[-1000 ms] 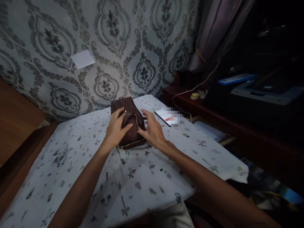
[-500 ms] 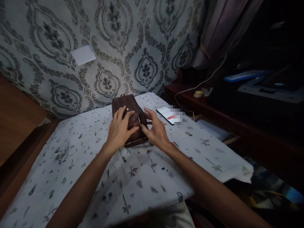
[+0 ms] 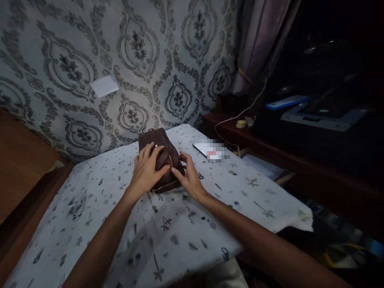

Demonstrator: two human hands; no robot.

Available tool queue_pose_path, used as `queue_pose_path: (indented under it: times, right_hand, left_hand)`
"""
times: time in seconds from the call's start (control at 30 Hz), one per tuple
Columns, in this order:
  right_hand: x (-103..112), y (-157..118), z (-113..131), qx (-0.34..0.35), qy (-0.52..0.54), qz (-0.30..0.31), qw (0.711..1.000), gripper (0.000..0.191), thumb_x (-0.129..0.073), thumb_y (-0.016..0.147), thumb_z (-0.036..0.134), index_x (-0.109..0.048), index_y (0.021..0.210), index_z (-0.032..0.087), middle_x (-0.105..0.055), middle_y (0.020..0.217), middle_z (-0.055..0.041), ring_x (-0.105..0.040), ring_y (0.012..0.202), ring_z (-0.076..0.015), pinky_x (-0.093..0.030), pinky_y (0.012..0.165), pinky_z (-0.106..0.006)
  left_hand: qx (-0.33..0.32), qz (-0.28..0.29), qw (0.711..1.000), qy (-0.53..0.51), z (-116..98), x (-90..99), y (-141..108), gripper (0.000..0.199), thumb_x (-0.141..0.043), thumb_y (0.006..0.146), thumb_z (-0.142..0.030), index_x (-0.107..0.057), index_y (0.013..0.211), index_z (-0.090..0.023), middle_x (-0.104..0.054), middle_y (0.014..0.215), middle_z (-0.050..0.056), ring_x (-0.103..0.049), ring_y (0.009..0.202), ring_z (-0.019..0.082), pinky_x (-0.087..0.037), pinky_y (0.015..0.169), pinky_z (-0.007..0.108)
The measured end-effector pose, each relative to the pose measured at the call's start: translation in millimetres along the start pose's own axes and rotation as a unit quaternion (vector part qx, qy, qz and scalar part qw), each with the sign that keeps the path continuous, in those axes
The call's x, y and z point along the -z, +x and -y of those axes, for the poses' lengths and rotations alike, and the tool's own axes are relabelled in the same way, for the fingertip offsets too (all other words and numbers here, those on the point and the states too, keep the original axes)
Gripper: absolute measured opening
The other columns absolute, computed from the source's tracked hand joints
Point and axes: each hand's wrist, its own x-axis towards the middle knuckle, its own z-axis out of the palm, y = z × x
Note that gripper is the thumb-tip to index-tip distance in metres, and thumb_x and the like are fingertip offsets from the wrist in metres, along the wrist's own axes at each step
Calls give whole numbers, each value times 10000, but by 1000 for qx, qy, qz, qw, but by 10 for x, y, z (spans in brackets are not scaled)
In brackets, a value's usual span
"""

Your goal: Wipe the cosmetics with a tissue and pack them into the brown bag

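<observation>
A brown leather bag [image 3: 159,138] with gold-coloured zips lies on the patterned tablecloth. My left hand [image 3: 147,170] is over its near left part, fingers bent across the top and thumb stretched toward the zip edge. On the right side, my right hand [image 3: 189,178] has its thumb at the end of the zip and its fingers around the bag's side. The thumbs of both hands almost meet there. Whether a zip pull sits between the right fingers is hidden.
A phone [image 3: 207,151] with a lit, partly blurred screen lies right of the bag. White cloth [image 3: 120,236] covers the table. Beyond its right edge stands a dark red shelf [image 3: 228,126] with a white cable [image 3: 234,119] and a small yellow object [image 3: 241,124]. Patterned wallpaper is behind.
The view has shifted, so the bag and phone sit slightly lower and further left. Both hands stay on the bag, with the right hand still at the zip edge.
</observation>
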Motion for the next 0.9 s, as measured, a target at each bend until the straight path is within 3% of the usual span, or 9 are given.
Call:
queue_pose_path:
  times: [0.17, 0.27, 0.37, 0.6, 0.9]
  right_hand:
    - [-8, 7, -33, 3, 10, -7, 1000, 580, -603, 924, 431, -355, 1411, 236, -503, 1409, -161, -499, 1320, -277, -465, 1064, -512]
    - [-4, -2, -41, -1, 8, -10, 1000, 584, -609, 920, 444, -367, 1408, 233, -518, 1395, -160, -514, 1301, -278, -476, 1048, -505]
    - [1, -6, -42, -9, 11, -13, 1000, 597, -615, 912, 473, -382, 1405, 231, -529, 1383, -158, -528, 1280, -281, -485, 1033, -495]
    - [-11, -2, -60, -27, 23, -12, 999, 610, -623, 901, 499, -390, 1405, 245, -513, 1409, -150, -511, 1297, -291, -464, 1057, -508]
    - [3, 16, -62, -27, 19, -8, 999, 631, -628, 892, 523, -392, 1404, 239, -515, 1408, -153, -505, 1298, -302, -443, 1073, -516]
  left_hand:
    - [-29, -33, 999, -7, -119, 43, 173, 439, -612, 894, -361, -590, 1316, -245, -593, 1373, 119, -484, 1327, 338, -386, 1099, 533]
    - [-34, -57, 997, -42, -162, -4, 270, 237, -604, 899, -285, -688, 1115, -235, -707, 1133, 79, -612, 1108, 286, -466, 994, 453]
    - [-7, -87, 994, -62, -172, -58, 306, 115, -599, 897, -253, -707, 917, -219, -724, 940, 62, -644, 957, 267, -497, 903, 426]
    - [26, -152, 977, -145, -133, -160, 297, 57, -635, 866, -221, -680, 863, -186, -727, 966, 74, -651, 1030, 253, -488, 960, 411]
    - [-24, -138, 978, -157, -195, -182, 180, 39, -640, 867, -232, -660, 842, -210, -698, 1011, 47, -571, 1183, 257, -422, 1071, 462]
